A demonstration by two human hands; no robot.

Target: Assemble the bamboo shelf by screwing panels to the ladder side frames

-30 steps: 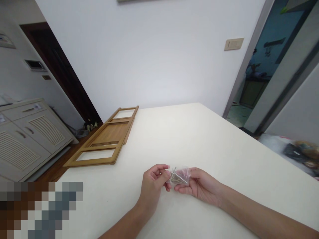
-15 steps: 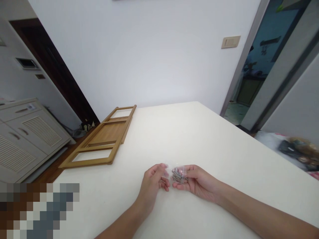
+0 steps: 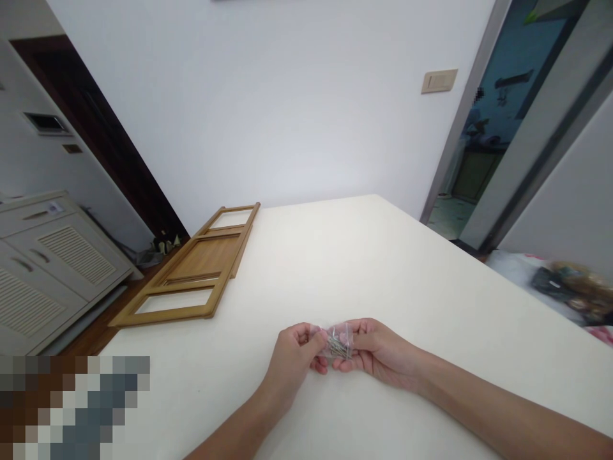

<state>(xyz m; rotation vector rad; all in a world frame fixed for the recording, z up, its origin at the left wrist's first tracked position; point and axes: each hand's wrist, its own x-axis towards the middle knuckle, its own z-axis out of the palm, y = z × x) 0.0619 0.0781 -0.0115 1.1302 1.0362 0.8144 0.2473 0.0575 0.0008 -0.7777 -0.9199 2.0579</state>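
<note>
A small clear plastic bag of screws (image 3: 338,346) is held between my hands, just above the white table (image 3: 306,268). My left hand (image 3: 297,354) pinches the bag's left end between thumb and fingers. At the other end, my right hand (image 3: 378,351) grips it with the thumb on top and fingers beneath. Several thin metal screws show through the plastic, bunched toward the right side. Whether the bag's mouth is open cannot be made out.
Flat brown wooden frame pieces (image 3: 205,255) lie stacked along the table's left edge. A white wall (image 3: 335,115) stands behind the table. Left is a louvred cabinet (image 3: 62,262). At the right, a doorway shows a person (image 3: 472,121), and bagged items (image 3: 560,287) lie beyond the table edge.
The screws have shifted and been turned inside the bag between my fingers. My left hand moved off the bag a little, then back onto its left end. The view has swung slightly right.
</note>
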